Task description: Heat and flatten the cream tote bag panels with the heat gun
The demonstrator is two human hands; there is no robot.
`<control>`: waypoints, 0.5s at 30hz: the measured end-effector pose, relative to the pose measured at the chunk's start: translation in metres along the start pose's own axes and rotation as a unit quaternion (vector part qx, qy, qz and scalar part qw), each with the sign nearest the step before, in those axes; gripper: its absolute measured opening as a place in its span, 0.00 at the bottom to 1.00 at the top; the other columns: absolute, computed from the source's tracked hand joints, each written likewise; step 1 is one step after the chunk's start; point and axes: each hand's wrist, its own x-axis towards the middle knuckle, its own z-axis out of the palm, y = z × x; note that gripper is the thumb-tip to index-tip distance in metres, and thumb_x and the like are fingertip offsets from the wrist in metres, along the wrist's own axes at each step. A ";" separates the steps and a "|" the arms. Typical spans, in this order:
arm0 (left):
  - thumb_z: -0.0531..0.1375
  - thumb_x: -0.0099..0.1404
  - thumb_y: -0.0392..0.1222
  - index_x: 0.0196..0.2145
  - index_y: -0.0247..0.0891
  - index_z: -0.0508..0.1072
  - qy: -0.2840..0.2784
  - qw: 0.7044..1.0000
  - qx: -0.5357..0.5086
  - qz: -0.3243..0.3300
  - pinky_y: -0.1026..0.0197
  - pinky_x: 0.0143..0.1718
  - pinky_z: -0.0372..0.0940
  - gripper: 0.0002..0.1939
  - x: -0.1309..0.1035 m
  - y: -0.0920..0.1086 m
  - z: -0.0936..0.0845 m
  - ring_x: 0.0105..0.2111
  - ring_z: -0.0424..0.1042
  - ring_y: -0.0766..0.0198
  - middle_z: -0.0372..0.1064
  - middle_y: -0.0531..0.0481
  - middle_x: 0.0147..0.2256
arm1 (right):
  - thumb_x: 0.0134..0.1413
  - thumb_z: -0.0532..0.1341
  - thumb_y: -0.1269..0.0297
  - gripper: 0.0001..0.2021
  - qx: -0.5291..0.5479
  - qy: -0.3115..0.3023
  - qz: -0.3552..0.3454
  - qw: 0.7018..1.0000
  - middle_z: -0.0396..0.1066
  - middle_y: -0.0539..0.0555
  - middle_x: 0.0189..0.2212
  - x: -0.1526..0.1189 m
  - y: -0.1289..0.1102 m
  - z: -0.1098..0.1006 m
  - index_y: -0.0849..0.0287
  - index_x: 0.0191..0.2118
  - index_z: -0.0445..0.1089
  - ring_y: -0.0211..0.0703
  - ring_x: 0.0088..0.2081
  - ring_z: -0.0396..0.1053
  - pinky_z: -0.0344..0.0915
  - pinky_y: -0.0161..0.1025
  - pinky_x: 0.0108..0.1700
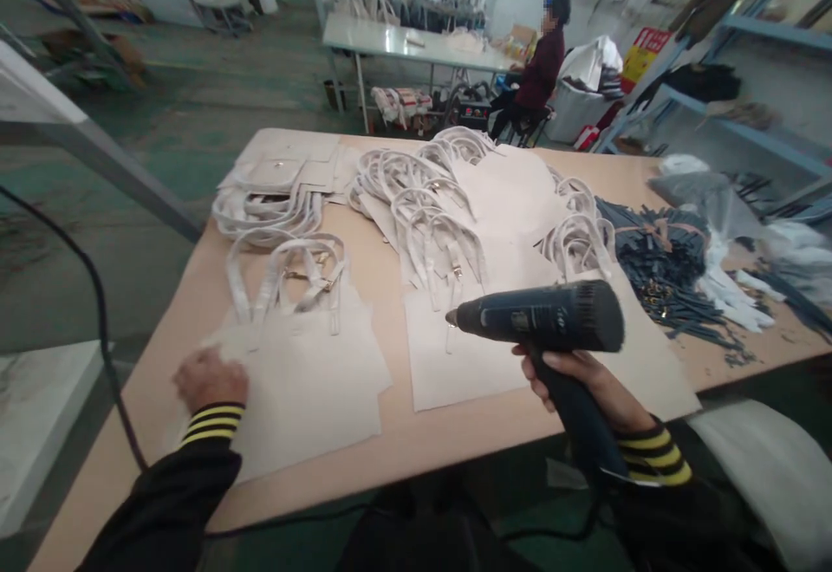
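The right hand (572,373) is closed around the dark pistol-shaped heat gun (539,319); the left hand (209,379) lies flat on the cream fabric bag (305,364) on the bench (422,438). Best to keep the nozzle moving and the left fingers away from it.

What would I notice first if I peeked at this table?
Probably the dark heat gun gripped in the right hand, held above the table's near edge with its nozzle pointing left. Then the pale bags with looped handles heaped across the table's middle, and the left hand resting flat on one bag.
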 end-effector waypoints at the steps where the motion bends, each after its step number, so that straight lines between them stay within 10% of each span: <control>1: 0.46 0.53 0.33 0.34 0.38 0.67 -0.031 0.999 -0.002 0.031 0.37 0.50 0.50 0.13 -0.012 0.026 0.012 0.45 0.63 0.49 0.69 0.44 0.33 | 0.48 0.60 0.61 0.14 -0.007 -0.010 -0.007 1.000 0.64 0.53 0.28 0.018 -0.001 0.008 0.62 0.40 0.66 0.36 0.25 0.63 0.62 0.32 0.21; 7: 0.56 0.58 0.40 0.36 0.34 0.68 -0.209 0.968 -0.012 0.136 0.57 0.41 0.62 0.09 -0.102 0.155 0.105 0.37 0.67 0.63 0.68 0.48 0.35 | 0.45 0.61 0.63 0.11 -0.055 -0.042 -0.013 0.998 0.67 0.53 0.25 0.104 -0.006 0.047 0.65 0.34 0.67 0.36 0.22 0.65 0.65 0.33 0.20; 15: 0.56 0.59 0.43 0.46 0.32 0.63 -0.256 0.962 0.052 0.080 0.49 0.45 0.59 0.18 -0.122 0.199 0.137 0.45 0.62 0.56 0.60 0.42 0.47 | 0.48 0.59 0.63 0.10 -0.062 -0.042 -0.023 0.997 0.67 0.53 0.24 0.134 -0.003 0.055 0.66 0.32 0.66 0.35 0.21 0.65 0.66 0.32 0.19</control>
